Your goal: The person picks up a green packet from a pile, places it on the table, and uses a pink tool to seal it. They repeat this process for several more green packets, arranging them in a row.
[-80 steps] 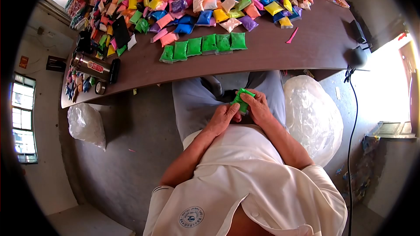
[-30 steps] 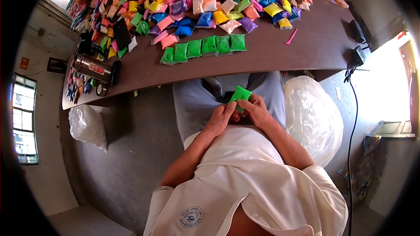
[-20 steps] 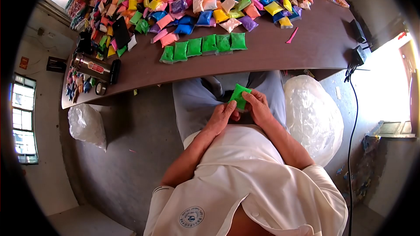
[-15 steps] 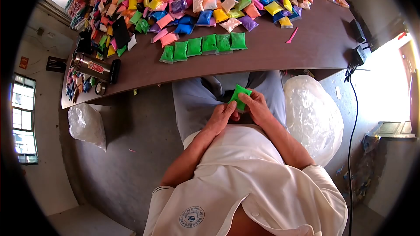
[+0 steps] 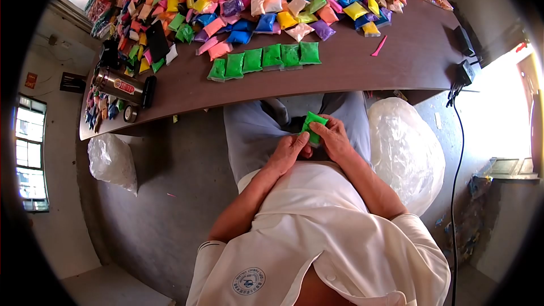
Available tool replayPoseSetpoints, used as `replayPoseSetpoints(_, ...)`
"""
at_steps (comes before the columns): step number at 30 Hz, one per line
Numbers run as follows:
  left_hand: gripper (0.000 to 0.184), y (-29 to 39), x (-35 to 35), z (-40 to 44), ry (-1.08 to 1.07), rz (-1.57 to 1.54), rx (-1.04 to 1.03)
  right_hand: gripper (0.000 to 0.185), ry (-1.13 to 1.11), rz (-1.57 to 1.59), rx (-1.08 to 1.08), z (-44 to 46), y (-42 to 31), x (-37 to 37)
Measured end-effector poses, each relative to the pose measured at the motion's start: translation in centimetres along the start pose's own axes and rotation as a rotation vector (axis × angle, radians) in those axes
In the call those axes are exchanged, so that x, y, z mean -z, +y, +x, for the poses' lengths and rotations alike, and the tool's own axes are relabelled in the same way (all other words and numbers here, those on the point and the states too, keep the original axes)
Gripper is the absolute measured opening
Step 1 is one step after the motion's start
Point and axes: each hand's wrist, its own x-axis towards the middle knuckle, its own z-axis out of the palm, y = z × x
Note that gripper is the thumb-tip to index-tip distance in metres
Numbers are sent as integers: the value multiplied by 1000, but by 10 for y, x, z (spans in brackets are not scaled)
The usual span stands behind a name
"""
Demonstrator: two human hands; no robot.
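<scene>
Above my lap, a small green packet (image 5: 313,124) is held between both hands. My left hand (image 5: 290,150) pinches its lower left edge with the thumb on top. My right hand (image 5: 332,135) grips the right side, its thumb lying across the packet's face. The fingers beneath the packet are partly hidden. On the table, a row of several green packets (image 5: 252,60) lies side by side near the front edge. Behind them spreads a large heap of packets (image 5: 266,22) in many colours.
The brown table (image 5: 351,71) bears a steel flask (image 5: 120,85), a tape roll (image 5: 130,114), a black phone (image 5: 157,39) and a pink tool (image 5: 379,46). Clear plastic bags (image 5: 405,153) stand on the floor at both sides. A black cable (image 5: 457,192) hangs at the right.
Both hands still hold the green packet, which has shifted and tilted slightly. My right thumb has moved over its face. The row on the table looks unchanged.
</scene>
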Motion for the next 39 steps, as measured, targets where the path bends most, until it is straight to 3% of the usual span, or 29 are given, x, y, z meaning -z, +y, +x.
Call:
replayPoseSetpoints(4, 52, -2, 1, 0, -13, -25, -1, 15, 68, -94, 21, 4, 12, 12)
replayPoseSetpoints(13, 48, -4, 0, 0, -48, -122, -30, 16, 158, 66, -110, 5, 7, 7)
replayPoseSetpoints(15, 47, -4, 0, 0, -49, -83, -28, 17, 7, 67, -59, 0, 0, 1)
replayPoseSetpoints(22, 47, 0, -1, -1, -31, -35, -18, 15, 33, 13, -3, 2, 4, 5)
replayPoseSetpoints(24, 47, -4, 0, 0, -23, -46, -15, 15, 70, 160, -149, 2, -1, 1)
replayPoseSetpoints(28, 48, -2, 0, 0, -20, -65, -8, 15, 86, 168, -146, 1, -2, -1)
replayPoseSetpoints(30, 48, 0, 0, 0, -21, -52, -10, 15, -64, 101, -111, 1, 0, 4)
replayPoseSetpoints(34, 49, 0, -1, -1, -27, -20, -13, 14, -49, 70, -57, 2, 6, 9)
replayPoseSetpoints(37, 49, 0, -1, 0, -29, -31, -9, 14, 34, 103, -92, 1, -3, 2)
replayPoseSetpoints(39, 49, 1, -1, -1, -29, -34, -12, 15, 32, 341, -192, 0, -11, -4)
